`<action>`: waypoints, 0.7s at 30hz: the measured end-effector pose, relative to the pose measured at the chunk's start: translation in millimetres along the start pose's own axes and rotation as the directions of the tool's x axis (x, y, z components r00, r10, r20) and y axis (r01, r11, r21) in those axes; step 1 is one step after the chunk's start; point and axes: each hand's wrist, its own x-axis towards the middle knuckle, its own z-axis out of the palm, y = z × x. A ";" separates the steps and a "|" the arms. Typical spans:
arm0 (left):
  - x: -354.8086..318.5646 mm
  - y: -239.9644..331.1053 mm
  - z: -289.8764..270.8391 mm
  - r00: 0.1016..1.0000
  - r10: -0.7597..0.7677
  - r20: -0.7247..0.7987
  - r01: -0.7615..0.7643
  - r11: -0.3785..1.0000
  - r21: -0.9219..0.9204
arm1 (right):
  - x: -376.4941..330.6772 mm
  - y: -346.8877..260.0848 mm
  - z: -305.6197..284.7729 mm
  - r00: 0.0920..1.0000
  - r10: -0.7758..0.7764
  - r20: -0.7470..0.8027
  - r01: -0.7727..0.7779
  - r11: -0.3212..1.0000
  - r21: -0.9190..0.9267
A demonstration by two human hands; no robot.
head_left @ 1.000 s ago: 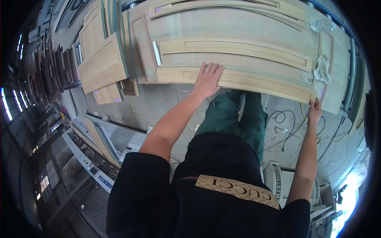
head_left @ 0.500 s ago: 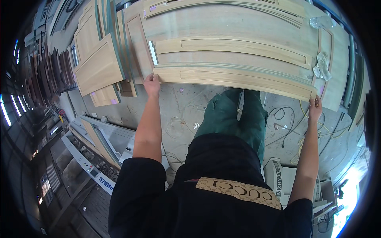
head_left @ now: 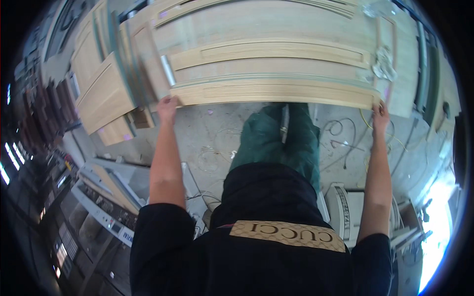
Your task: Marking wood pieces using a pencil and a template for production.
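Observation:
A long, narrow light-wood panel [head_left: 276, 94] with a recessed rectangle lies along the near edge of the workbench [head_left: 276, 27]. My left hand [head_left: 168, 107] is closed on its left end, and my right hand [head_left: 380, 114] pinches its right end. Both arms reach forward, spread wide. Just beyond it, thin greenish-edged strips run alongside, and a similar wood panel [head_left: 271, 53] lies parallel behind them. Next to that panel's left end is a short shiny strip [head_left: 168, 70].
Stacked wooden panels [head_left: 106, 89] overhang the bench at the left. Crumpled clear plastic [head_left: 384, 64] rests at the right. Cables [head_left: 345, 133] trail over the floor near my legs. A long machine [head_left: 101, 214] stands lower left, and a pale grey machine [head_left: 340, 209] lower right.
The whole view has turned slightly, so bench and panels appear further left and more level. Both hands still hold the same panel at its ends.

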 end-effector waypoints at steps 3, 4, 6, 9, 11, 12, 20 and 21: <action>11.5 -8.8 11.5 0.998 -0.019 0.067 0.014 0.997 0.075 | 9.4 17.8 -15.7 0.995 -0.090 -0.050 0.077 0.971 -0.225; 17.5 -15.4 2.6 0.996 -0.037 0.083 0.033 0.998 0.055 | 7.1 14.2 -2.6 0.986 -0.157 -0.062 0.133 0.948 -0.290; 18.0 -17.2 6.0 0.998 0.022 0.058 -0.021 1.000 -0.018 | -0.7 10.9 3.4 0.989 -0.120 -0.092 0.100 0.975 -0.199; 18.8 -19.9 2.5 0.998 0.017 0.057 -0.013 0.998 -0.058 | -17.2 -19.7 15.3 0.997 -0.006 -0.073 0.002 0.999 -0.046; 22.8 -19.8 -2.7 0.998 0.016 0.066 -0.008 0.992 -0.129 | -25.3 -39.7 16.7 0.995 0.000 -0.096 -0.005 0.999 -0.048; 24.1 -18.1 -2.7 0.994 -0.026 0.103 0.036 0.995 -0.096 | -27.0 -42.7 14.4 0.994 -0.004 -0.106 -0.001 0.999 -0.051; 7.1 0.0 9.0 0.986 -0.072 0.149 0.091 0.988 -0.125 | -27.7 -42.2 10.3 0.990 0.025 -0.137 -0.021 0.999 0.029; 7.6 -0.4 6.0 0.987 -0.067 0.146 0.085 0.989 -0.122 | -27.9 -42.9 11.1 0.991 0.021 -0.135 -0.017 0.999 0.031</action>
